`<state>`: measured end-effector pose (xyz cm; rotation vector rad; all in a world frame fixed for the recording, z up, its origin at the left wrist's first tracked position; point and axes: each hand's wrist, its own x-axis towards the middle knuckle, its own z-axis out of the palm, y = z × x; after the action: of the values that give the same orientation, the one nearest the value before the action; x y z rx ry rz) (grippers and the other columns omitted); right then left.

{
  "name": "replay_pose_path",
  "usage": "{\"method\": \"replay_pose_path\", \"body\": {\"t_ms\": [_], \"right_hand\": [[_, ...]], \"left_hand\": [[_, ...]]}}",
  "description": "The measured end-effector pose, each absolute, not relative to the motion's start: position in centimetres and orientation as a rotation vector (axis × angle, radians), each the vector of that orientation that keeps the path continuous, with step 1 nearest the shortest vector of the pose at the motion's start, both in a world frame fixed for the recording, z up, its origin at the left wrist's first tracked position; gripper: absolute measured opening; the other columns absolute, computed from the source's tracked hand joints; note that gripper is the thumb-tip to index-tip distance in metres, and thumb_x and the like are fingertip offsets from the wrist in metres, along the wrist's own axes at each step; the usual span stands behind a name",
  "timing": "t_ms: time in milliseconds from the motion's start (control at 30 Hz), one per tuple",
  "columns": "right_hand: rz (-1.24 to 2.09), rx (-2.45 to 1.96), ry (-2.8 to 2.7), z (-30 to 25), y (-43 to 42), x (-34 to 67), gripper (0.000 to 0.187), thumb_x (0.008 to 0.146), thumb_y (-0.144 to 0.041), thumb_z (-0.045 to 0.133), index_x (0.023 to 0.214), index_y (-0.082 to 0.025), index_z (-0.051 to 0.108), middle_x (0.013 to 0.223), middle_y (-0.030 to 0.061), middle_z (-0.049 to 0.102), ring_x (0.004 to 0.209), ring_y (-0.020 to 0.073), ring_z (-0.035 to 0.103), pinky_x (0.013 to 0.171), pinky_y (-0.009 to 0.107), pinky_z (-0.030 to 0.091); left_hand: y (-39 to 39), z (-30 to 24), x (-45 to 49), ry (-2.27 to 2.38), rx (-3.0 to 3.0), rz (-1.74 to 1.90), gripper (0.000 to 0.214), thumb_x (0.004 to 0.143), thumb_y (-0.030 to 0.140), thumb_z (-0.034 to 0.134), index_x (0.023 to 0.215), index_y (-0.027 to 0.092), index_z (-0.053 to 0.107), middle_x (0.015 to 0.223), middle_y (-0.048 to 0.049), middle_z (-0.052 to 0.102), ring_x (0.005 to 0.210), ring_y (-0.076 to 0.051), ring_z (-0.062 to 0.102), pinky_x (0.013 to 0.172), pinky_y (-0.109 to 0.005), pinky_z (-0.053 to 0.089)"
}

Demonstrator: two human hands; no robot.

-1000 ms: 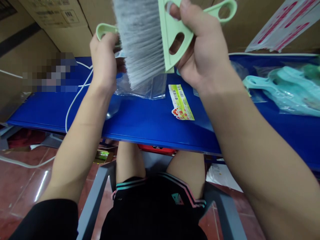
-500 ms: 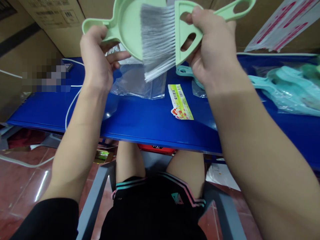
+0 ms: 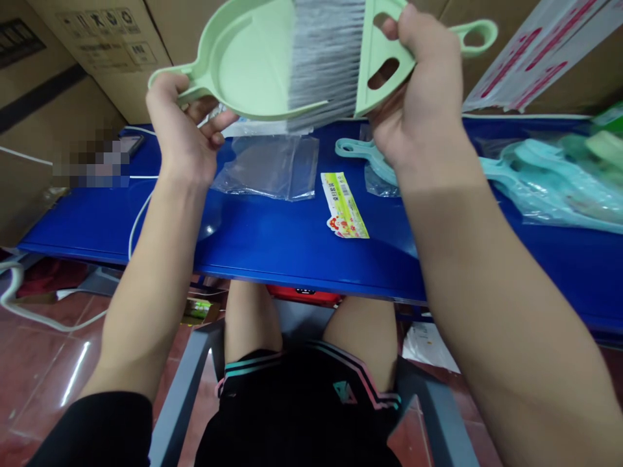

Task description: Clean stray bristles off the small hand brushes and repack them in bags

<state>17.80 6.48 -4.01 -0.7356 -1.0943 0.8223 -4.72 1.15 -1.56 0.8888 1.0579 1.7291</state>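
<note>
My left hand (image 3: 182, 133) grips the handle of a pale green dustpan (image 3: 243, 61), held up above the blue table (image 3: 272, 233). My right hand (image 3: 421, 97) is closed on a pale green hand brush (image 3: 374, 55) with grey bristles (image 3: 324, 61); the bristles lie inside the pan. Below them on the table lie a clear plastic bag (image 3: 270, 168) and a yellow printed label card (image 3: 343, 204).
Teal dustpans in plastic bags (image 3: 549, 181) lie on the table's right side, one teal handle (image 3: 357, 152) near the middle. Cardboard boxes (image 3: 97, 45) stand behind. A white cable (image 3: 139, 217) runs off the left edge. My knees and a grey stool frame are below.
Both hands turned the pieces: the dustpan came out from behind the bristles and faces me, and the brush bristles moved into the pan. The view shifted slightly.
</note>
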Motion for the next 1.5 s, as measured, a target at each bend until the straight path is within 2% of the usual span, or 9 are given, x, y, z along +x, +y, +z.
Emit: {"method": "replay_pose_path", "body": {"t_ms": [200,333,500,600,700,900,1133,1367,1500], "right_hand": [[0.860,-0.606,-0.983,-2.9,4.1,16.6,0.027,0.105,-0.035,0.032,0.104,-0.026,0.057,0.125,0.0059,0.074,0.145,0.0204,0.061,0.094,0.037,0.065],[0.903,-0.441,-1.008,-2.9,3.4,15.8,0.026,0.096,-0.047,0.049,0.110,-0.027,0.059,0.138,0.0041,0.069,0.141,0.0227,0.063,0.097,0.040,0.065],[0.972,-0.572,-0.923,-4.0,3.9,14.9,0.045,0.075,-0.056,0.073,0.107,-0.028,0.059,0.129,0.0041,0.072,0.127,0.0238,0.067,0.094,0.038,0.064],[0.986,-0.668,-1.020,-4.8,4.3,14.8,0.061,0.068,-0.071,0.077,0.110,-0.030,0.063,0.128,0.0041,0.072,0.121,0.0276,0.069,0.087,0.041,0.064],[0.968,-0.712,-1.140,-5.4,4.7,15.1,0.069,0.071,-0.080,0.072,0.116,-0.028,0.063,0.133,0.0065,0.070,0.125,0.0295,0.068,0.084,0.040,0.063],[1.016,-0.756,-1.118,-5.5,5.1,15.8,0.066,0.070,-0.070,0.078,0.115,-0.023,0.067,0.121,0.0104,0.073,0.116,0.0312,0.072,0.081,0.043,0.064],[1.073,-0.829,-1.119,-5.0,4.7,16.4,0.059,0.070,-0.061,0.079,0.112,-0.022,0.071,0.110,0.0106,0.077,0.097,0.0270,0.074,0.080,0.046,0.065],[1.020,-0.875,-1.112,-4.9,4.5,16.4,0.054,0.072,-0.059,0.077,0.110,-0.021,0.073,0.098,0.0086,0.075,0.079,0.0204,0.068,0.064,0.036,0.057],[0.985,-0.915,-1.109,-4.8,4.6,16.5,0.048,0.074,-0.053,0.077,0.108,-0.019,0.073,0.095,0.0078,0.074,0.078,0.0183,0.065,0.065,0.033,0.055]], "left_hand": [[1.3,-1.8,-4.4,1.259,0.881,1.647,0.013,0.093,0.024,0.044,0.085,0.021,0.054,0.080,-0.0042,0.069,0.055,-0.015,0.061,0.048,-0.025,0.020],[1.2,-2.0,-4.0,1.232,0.922,1.613,0.012,0.091,0.027,0.047,0.084,0.020,0.054,0.077,-0.0046,0.064,0.052,-0.016,0.060,0.050,-0.025,0.018],[1.0,-1.5,-3.8,1.201,0.864,1.615,0.015,0.090,0.029,0.047,0.084,0.022,0.058,0.076,-0.0052,0.066,0.051,-0.015,0.056,0.047,-0.027,0.019],[1.0,-1.2,-4.2,1.166,0.792,1.624,0.012,0.089,0.027,0.048,0.083,0.023,0.059,0.075,-0.0045,0.068,0.050,-0.013,0.058,0.043,-0.025,0.023],[1.3,-1.5,-4.8,1.150,0.776,1.644,0.009,0.087,0.027,0.051,0.082,0.023,0.058,0.075,-0.0038,0.069,0.046,-0.013,0.058,0.042,-0.024,0.028],[2.2,-2.6,-5.9,1.120,0.881,1.683,0.014,0.079,0.034,0.068,0.083,0.024,0.059,0.074,-0.0025,0.070,0.046,-0.013,0.059,0.042,-0.025,0.032],[2.3,-2.8,-6.1,1.070,0.945,1.694,0.018,0.074,0.033,0.068,0.086,0.023,0.059,0.073,-0.0016,0.071,0.043,-0.012,0.058,0.040,-0.024,0.030],[1.8,-2.6,-5.7,1.035,0.988,1.676,0.021,0.068,0.033,0.065,0.085,0.021,0.064,0.072,-0.0051,0.076,0.044,-0.014,0.063,0.035,-0.022,0.028],[1.6,-2.5,-5.5,1.014,1.001,1.662,0.022,0.065,0.033,0.067,0.083,0.021,0.066,0.068,-0.0049,0.075,0.042,-0.015,0.062,0.034,-0.022,0.028]]}}
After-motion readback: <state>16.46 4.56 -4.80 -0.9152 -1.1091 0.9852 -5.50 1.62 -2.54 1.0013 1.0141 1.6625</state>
